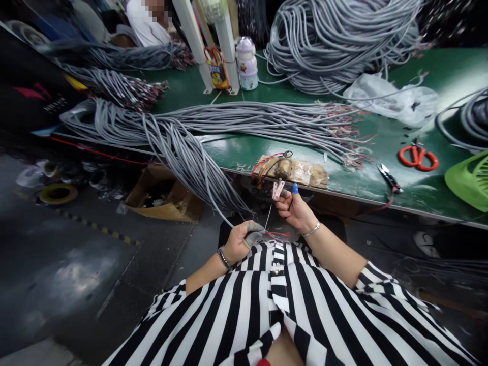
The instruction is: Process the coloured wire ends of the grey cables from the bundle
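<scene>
My left hand (239,242), with grey coverings on its fingertips, is closed around the end of a grey cable (222,214). Thin red and pale wires (279,236) fan out from that end. My right hand (295,211) has a blue cover on the thumb and its fingers are curled. A small pinkish-white clip (278,190) is at its fingertips and seems gripped there; the exact contact is partly hidden. One white wire (268,217) runs taut from the left fingers up towards the clip.
Grey cable bundles (244,118) lie along the green bench (224,152), one drooping over its edge. A taped block (301,172) sits at the edge. Orange-handled scissors (418,156), small cutters (389,178) and a green basket (468,180) are right. A cardboard box (163,195) stands below.
</scene>
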A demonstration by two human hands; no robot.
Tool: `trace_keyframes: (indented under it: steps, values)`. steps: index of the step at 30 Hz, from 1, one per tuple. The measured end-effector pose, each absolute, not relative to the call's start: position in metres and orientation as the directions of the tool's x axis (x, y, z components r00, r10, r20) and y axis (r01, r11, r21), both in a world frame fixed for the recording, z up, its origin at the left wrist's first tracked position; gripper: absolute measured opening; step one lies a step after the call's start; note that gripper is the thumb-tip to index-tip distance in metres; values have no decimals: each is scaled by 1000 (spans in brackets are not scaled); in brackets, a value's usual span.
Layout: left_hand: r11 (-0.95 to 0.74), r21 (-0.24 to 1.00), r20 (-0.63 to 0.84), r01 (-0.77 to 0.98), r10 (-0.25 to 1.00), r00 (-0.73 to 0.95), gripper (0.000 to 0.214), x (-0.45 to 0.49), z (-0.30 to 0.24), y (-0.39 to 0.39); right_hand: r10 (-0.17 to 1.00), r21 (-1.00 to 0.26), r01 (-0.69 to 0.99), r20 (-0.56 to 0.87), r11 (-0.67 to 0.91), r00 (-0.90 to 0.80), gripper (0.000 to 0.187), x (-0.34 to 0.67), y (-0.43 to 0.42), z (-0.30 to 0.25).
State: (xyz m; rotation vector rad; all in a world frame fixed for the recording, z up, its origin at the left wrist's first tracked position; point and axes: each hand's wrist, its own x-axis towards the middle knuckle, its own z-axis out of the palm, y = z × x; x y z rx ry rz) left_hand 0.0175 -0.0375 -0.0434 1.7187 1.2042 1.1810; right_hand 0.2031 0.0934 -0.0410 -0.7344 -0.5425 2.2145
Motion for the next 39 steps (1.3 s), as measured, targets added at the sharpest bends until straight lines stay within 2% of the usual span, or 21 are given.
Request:
trace_keyframes:
  steps: [3, 6, 11, 13, 15, 17, 19, 21, 24, 28, 29, 32, 36, 39]
  values:
    - [-222, 871, 187, 439, 975, 122, 16, 15, -59, -28, 791, -615, -517, -339, -596, -509, 49, 203, 95, -44]
    - [-124, 776, 126, 619, 991, 41, 18, 9, -75, -18, 855, -680, -526, -339, -510, -392, 44, 206, 95, -47]
    - [-145, 660, 246, 738, 969, -30, 20, -10, -77, -7, 943, -836, -451, -214, -312, -256, 31, 219, 90, -45]
    - [-201, 615, 339, 762, 941, -25, 20, -19, -66, 3, 970, -909, -372, -111, -187, -218, 25, 229, 91, -36]
    - [-267, 559, 428, 785, 904, 2, 20, -28, -49, 18, 990, -965, -259, 64, 29, -126, 22, 244, 97, -22]
    - [-324, 493, 488, 807, 871, 52, 20, -36, -28, 40, 963, -958, -103, 269, 267, -7, 18, 261, 109, -8]
    - [-354, 431, 506, 830, 856, 102, 22, -43, -7, 68, 924, -927, -6, 373, 375, 81, 17, 276, 127, 2]
    - [-335, 370, 487, 867, 864, 126, 23, -49, 10, 101, 940, -944, -44, 321, 327, 116, 17, 287, 146, 5]
    - [-220, 252, 372, 942, 921, 115, 27, -53, 29, 155, 973, -960, -173, 204, 220, 106, 26, 293, 167, 1]
    - [19, -49, 150, 999, 989, -11, 48, -54, 45, 216, 979, -965, -172, 189, 200, 77, 32, 292, 175, -6]
    - [38, -88, 128, 995, 991, -27, 50, -53, 48, 227, 976, -963, -166, 202, 212, 76, 31, 292, 175, -7]
    - [48, -145, 85, 988, 996, -36, 43, -51, 56, 252, 970, -955, -177, 223, 237, 94, 28, 291, 173, -6]
    - [-11, -204, 32, 979, 999, 18, 33, -40, 61, 265, 964, -963, -71, 252, 258, 85, 25, 291, 171, -1]
    - [-18, -211, 6, 977, 1000, 19, 38, -32, 59, 266, 953, -955, -7, 296, 297, 62, 22, 291, 170, -1]
